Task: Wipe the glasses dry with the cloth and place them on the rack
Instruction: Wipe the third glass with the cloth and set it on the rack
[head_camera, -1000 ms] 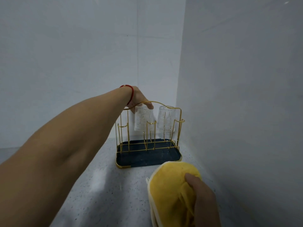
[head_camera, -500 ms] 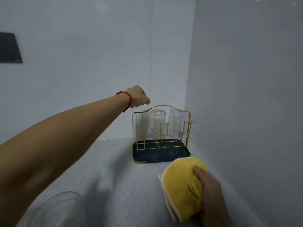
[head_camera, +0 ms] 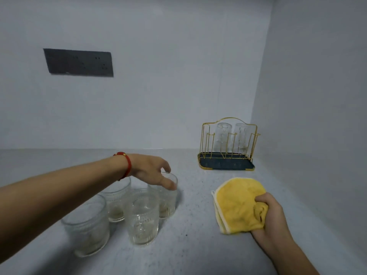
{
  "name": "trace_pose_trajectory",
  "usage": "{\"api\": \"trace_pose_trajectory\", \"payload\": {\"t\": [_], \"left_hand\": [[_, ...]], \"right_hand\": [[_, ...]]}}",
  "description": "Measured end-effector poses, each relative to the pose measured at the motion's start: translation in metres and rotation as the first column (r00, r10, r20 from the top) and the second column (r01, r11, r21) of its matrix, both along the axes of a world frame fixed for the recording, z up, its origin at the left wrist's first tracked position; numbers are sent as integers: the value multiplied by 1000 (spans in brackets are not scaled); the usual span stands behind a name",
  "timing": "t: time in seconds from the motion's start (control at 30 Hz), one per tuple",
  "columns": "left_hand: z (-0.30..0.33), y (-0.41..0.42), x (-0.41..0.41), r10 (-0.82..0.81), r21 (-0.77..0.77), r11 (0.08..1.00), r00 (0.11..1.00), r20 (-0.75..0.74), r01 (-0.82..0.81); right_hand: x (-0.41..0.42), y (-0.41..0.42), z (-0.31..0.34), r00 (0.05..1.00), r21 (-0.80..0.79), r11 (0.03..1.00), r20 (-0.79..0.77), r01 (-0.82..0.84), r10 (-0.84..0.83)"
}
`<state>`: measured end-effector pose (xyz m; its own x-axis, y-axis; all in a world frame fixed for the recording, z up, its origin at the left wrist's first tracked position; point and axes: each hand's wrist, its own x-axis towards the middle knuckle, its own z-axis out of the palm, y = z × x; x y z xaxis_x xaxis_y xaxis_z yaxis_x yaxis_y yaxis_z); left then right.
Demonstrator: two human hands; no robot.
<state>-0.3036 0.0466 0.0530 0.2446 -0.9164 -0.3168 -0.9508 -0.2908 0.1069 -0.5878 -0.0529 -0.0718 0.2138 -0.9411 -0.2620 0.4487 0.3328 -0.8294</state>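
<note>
Left hand (head_camera: 153, 171) over the far-right glass (head_camera: 167, 197) of four on the counter (head_camera: 188, 245), fingers loosely curled at its rim, grip unclear. Right hand (head_camera: 272, 215) bunches the cloth (head_camera: 238, 203) at 4 o'clock. Rack (head_camera: 228, 151) at 2 o'clock, two glasses (head_camera: 223, 135) inverted.

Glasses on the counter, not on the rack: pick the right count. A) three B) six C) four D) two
C: four glasses stand grouped on the counter: the front left glass, the front middle glass, the back left glass and the back right glass, whose rim the left hand is reaching.
</note>
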Motion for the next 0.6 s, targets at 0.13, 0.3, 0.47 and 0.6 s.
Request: {"api": "trace_pose_trajectory", "payload": {"t": [0.13,0.3,0.47,0.6], "left_hand": [[-5,-12,-9,-33,72,997,997,-64,38],[10,-15,-30,-73,-15,997,992,-102,72],[35,-14,-79,-190,-247,963,926,-326,111],[23,-25,-134,-184,-372,927,922,-340,48]], "right_hand": [[-3,29,-2,946,48,999,323,17,-31],[-4,47,10,916,52,996,392,68,-83],[-3,40,27,925,-69,997,380,33,-4],[-1,35,40,948,-220,972,284,-78,141]]}}
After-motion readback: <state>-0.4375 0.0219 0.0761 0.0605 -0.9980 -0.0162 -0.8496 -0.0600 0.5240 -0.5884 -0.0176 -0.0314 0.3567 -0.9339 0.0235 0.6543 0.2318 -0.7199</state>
